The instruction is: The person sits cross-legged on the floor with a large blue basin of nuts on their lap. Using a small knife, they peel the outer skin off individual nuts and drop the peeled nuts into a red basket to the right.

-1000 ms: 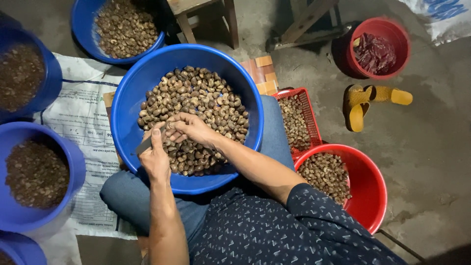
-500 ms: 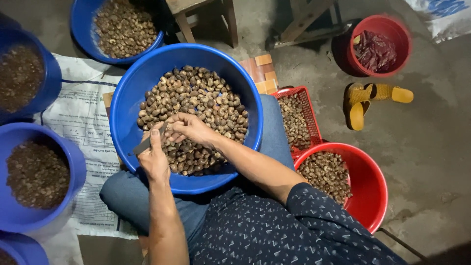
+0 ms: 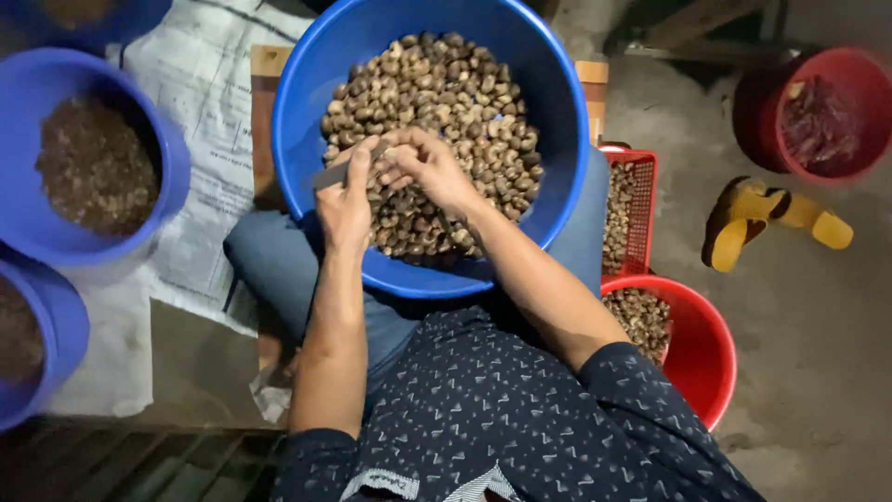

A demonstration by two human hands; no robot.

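Note:
A big blue basin (image 3: 307, 112) rests on my lap, heaped with brown nuts (image 3: 446, 93). Over its near side my left hand (image 3: 346, 200) grips a small flat grey blade (image 3: 336, 172) that points left. My right hand (image 3: 423, 167) meets it from the right, fingertips pinched on one nut held against the blade. Both hands hover just above the pile.
Two blue buckets (image 3: 149, 214) of dark brown bits stand at left on newspaper (image 3: 209, 102). At right sit a red slotted basket (image 3: 641, 214) and a red tub (image 3: 706, 353) with nuts, a red bucket (image 3: 822, 112) farther back, and yellow sandals (image 3: 771, 218) on the concrete floor.
The view has drawn closer and tipped down, so the basin looks larger and the far buckets have left the frame. My hands stay together over the nuts with the blade.

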